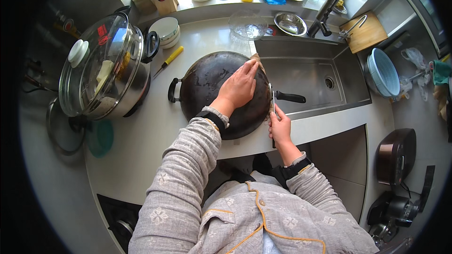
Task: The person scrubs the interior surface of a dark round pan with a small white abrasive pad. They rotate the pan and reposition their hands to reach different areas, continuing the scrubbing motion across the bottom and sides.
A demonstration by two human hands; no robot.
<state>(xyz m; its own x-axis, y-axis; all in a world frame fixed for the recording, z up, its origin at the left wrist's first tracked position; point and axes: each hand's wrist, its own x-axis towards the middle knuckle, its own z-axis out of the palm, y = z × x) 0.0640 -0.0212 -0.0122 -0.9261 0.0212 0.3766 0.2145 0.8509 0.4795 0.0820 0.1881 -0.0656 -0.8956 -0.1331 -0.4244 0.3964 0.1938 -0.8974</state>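
A dark wok (208, 74) lies upside down on the counter next to the sink, a brown cloth or paper (259, 62) partly under its right edge. Its loop handle (173, 90) points left, and its long black handle (291, 97) reaches out over the sink. My left hand (238, 86) rests on the wok's base with its fingers stretched out. My right hand (280, 125) grips a slim metal hand tool (273, 100) upright at the wok's rim, by the root of the long handle. The tool's exact kind is unclear.
A screwdriver (172, 57) with a yellow handle lies left of the wok. Beyond it stand stacked bowls (164, 30) and a large lidded steamer pot (106, 67). The steel sink (303, 74), its faucet (321, 17) and a blue colander (383, 72) are on the right.
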